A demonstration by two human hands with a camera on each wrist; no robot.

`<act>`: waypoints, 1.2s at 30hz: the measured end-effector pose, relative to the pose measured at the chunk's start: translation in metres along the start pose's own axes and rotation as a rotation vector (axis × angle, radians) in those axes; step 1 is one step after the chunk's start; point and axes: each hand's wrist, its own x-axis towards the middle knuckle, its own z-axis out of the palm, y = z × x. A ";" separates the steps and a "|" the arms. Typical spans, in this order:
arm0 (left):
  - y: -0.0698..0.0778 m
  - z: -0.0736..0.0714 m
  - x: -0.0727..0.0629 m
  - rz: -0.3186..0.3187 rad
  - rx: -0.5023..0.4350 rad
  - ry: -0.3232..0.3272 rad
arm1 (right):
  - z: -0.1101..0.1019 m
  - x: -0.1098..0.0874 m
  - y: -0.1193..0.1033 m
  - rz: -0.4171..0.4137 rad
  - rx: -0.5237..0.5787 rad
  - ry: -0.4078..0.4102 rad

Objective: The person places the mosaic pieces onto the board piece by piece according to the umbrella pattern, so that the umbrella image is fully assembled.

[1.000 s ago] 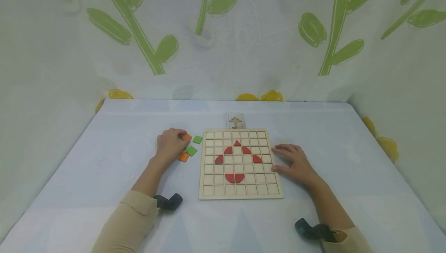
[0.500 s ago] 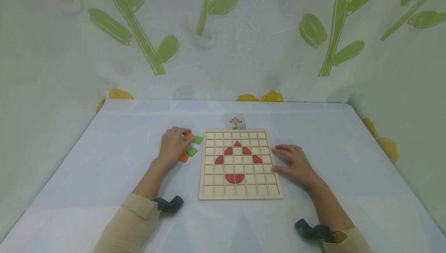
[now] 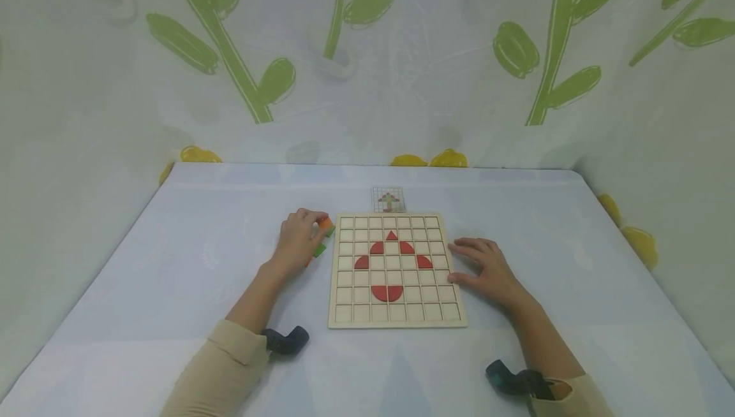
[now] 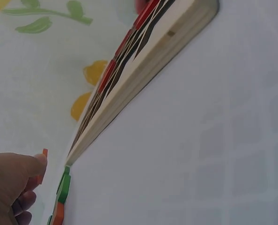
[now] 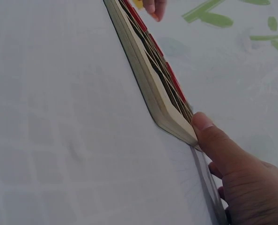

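Observation:
My left hand (image 3: 296, 238) pinches an orange tile (image 4: 42, 169) between thumb and fingers, raised just off the left side of the wooden grid board (image 3: 423, 294). Below and beside that hand, partly covered by it in the head view, are a green tile (image 3: 319, 250), a second green tile (image 3: 331, 232) and another orange tile (image 4: 58, 214). Several red pieces lie in the board's cells, among them a triangle (image 3: 392, 236) and two quarter rounds forming a half disc (image 3: 379, 293). At the board's right edge my right hand (image 3: 485, 270) rests with spread fingers, its thumb touching the rim.
Behind the board lies a small card (image 3: 388, 199) printed with a grid and a figure. The pale tabletop (image 3: 230, 200) surrounds everything, with a leaf-patterned cloth (image 3: 425, 85) rising at its back and sides. Each wrist carries a black camera (image 3: 287, 340).
Holding the orange tile, my left hand has moved right toward the board and now covers more of the loose tiles. The right hand and the board stay where they were.

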 end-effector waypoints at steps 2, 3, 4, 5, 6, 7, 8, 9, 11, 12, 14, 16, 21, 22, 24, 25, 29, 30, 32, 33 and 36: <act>0.004 0.000 0.000 0.007 -0.003 -0.006 | 0.000 0.001 0.000 -0.004 0.005 0.002; 0.005 0.001 0.000 0.010 -0.006 -0.010 | 0.000 0.001 0.000 -0.005 0.004 0.002; 0.007 0.001 0.000 0.017 -0.009 -0.014 | 0.000 0.001 0.000 -0.006 0.003 0.003; 0.009 0.002 0.001 0.024 -0.012 -0.019 | -0.001 0.001 0.000 -0.008 0.000 0.004; 0.011 0.003 0.001 0.028 -0.013 -0.026 | -0.001 0.001 0.000 -0.007 -0.001 0.004; 0.013 0.004 0.001 0.033 -0.019 -0.033 | -0.001 0.001 -0.001 -0.007 0.000 0.005; 0.015 0.005 0.001 0.034 -0.024 -0.040 | -0.001 0.001 -0.001 -0.006 -0.001 0.005; 0.017 0.006 0.001 0.033 -0.027 -0.049 | -0.001 0.001 -0.001 -0.005 -0.003 0.005; 0.022 0.008 0.001 0.043 -0.027 -0.058 | -0.001 0.001 -0.001 -0.002 -0.001 0.002; 0.024 0.010 0.002 0.047 -0.024 -0.062 | -0.001 0.001 -0.001 0.000 0.001 0.002; 0.028 0.013 0.002 0.069 -0.015 -0.060 | -0.001 0.001 -0.001 -0.002 -0.003 0.002; 0.032 0.016 0.003 0.104 0.000 -0.059 | -0.001 0.002 -0.001 -0.003 -0.007 0.004; 0.044 0.021 0.003 0.181 0.008 -0.082 | -0.001 0.002 0.000 -0.001 -0.005 0.006; 0.046 0.021 0.002 0.189 0.002 -0.093 | -0.001 0.002 0.000 -0.001 -0.003 0.007; 0.050 0.024 0.001 0.207 0.006 -0.110 | -0.001 0.002 0.000 -0.002 0.001 0.008; 0.052 0.025 0.001 0.214 0.003 -0.120 | -0.001 0.002 -0.001 -0.004 0.003 0.008; 0.059 0.031 0.000 0.269 0.009 -0.148 | 0.000 0.001 -0.001 -0.003 0.001 0.006; 0.061 0.032 0.000 0.281 0.003 -0.151 | 0.000 0.001 -0.001 -0.002 0.001 0.005; 0.063 0.036 0.000 0.297 0.006 -0.164 | 0.001 0.001 0.000 -0.003 0.002 0.006; 0.064 0.037 0.000 0.302 0.001 -0.173 | 0.001 0.001 0.000 -0.004 0.003 0.006; 0.068 0.042 0.000 0.309 -0.015 -0.209 | 0.001 0.000 0.001 -0.013 0.005 0.012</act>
